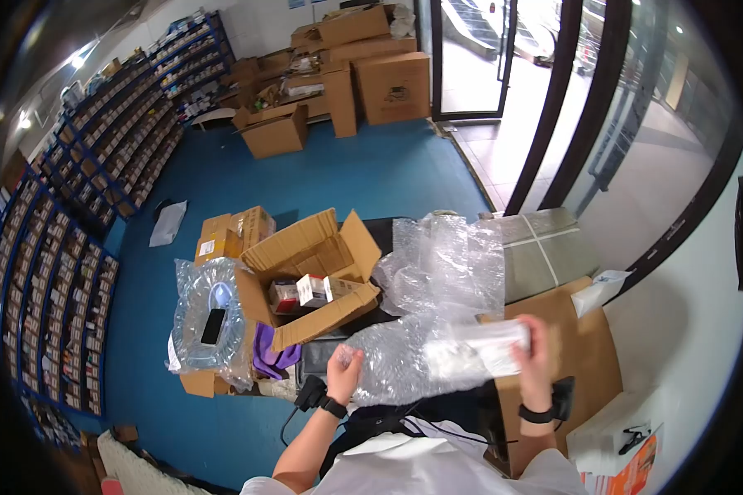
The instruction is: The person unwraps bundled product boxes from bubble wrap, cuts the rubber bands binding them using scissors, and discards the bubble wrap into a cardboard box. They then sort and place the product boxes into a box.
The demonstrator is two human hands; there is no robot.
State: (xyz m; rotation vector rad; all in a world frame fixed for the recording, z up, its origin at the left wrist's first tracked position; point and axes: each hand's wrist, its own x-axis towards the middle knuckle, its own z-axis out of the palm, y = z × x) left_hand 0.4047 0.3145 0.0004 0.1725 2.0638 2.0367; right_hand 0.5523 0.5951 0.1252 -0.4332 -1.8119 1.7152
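Note:
My left hand (pixel 344 375) is closed on the near left edge of a sheet of bubble wrap (pixel 392 359). At the other end of the sheet, my right hand (pixel 534 353) grips a white box (pixel 497 346), smeared by motion, which lies over the wrap. Whether the wrap goes around the box I cannot tell. Just beyond my left hand stands an open cardboard carton (pixel 260 301), with several small boxes (pixel 312 290) inside. More bubble wrap (pixel 450 256) spreads out behind the sheet.
Left of the carton, a black phone (pixel 213 327) rests on a plastic-wrapped bundle (pixel 191 351), near a purple cloth (pixel 274 353). Closed cartons (pixel 223 234) sit behind. Flat cardboard (pixel 582 355) lies at right. Shelves (pixel 49 305) line the left wall; large boxes (pixel 394 87) stand beside the glass door.

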